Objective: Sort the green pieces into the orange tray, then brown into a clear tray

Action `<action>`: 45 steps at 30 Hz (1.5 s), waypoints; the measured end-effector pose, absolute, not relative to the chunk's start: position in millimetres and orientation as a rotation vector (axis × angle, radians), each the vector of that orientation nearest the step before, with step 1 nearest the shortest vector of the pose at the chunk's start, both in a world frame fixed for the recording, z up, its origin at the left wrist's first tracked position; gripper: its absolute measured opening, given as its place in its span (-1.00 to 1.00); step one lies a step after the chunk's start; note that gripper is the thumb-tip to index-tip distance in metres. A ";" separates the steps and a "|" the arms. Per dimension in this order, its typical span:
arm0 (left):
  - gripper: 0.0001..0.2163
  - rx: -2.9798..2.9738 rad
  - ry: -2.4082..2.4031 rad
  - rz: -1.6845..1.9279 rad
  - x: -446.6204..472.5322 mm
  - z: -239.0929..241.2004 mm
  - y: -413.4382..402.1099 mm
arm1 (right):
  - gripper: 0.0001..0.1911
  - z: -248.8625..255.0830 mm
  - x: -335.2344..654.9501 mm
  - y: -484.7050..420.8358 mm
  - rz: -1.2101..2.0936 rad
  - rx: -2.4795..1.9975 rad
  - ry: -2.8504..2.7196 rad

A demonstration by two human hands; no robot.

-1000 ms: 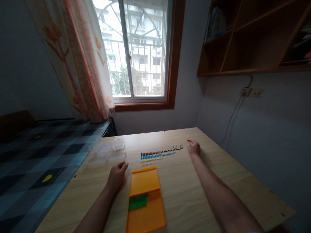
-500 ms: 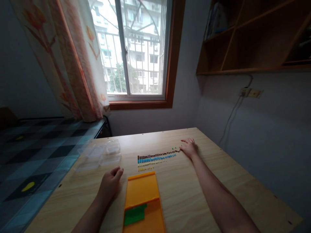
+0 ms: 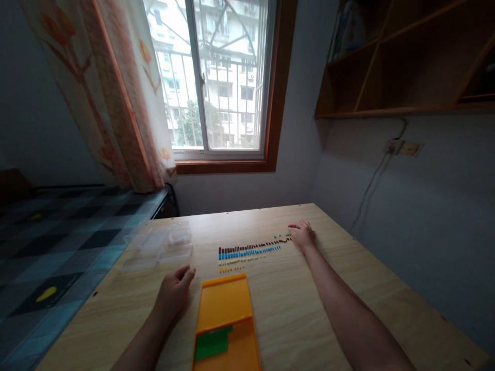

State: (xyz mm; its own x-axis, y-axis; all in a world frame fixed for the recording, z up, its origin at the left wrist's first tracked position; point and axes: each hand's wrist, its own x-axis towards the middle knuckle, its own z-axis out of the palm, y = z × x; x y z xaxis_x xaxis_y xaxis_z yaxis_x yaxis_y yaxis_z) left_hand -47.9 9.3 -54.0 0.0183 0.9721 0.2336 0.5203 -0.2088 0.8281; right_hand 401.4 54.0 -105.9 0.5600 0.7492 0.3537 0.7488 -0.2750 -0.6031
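Observation:
My right hand (image 3: 302,235) lies flat on the wooden table (image 3: 348,288), fingers stretched out, touching the right end of rows of tiny coloured pieces (image 3: 247,251): brown, blue and yellow lines with a few green bits by the fingertips. My left hand (image 3: 175,289) rests loosely curled on the table, holding nothing, just left of an orange tray (image 3: 226,304). A green flat piece (image 3: 212,342) lies in the tray's near section.
Clear plastic boxes (image 3: 157,247) sit at the table's far left. A checkered bed (image 3: 50,242) adjoins the left edge. Window (image 3: 216,77) and curtain (image 3: 112,98) stand behind, a wooden shelf (image 3: 402,56) hangs up right, and a wall socket (image 3: 402,148) with cable is nearby.
My right hand slid left to the end of the rows of pieces and stays there. The view swung slightly, shifting the tray and left hand lower in the picture.

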 end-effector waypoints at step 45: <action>-0.62 1.729 1.452 1.134 -43.5 -54.0 5.8 | -0.85 -89.6 354.0 50.1 -0.039 -1.990 -1.598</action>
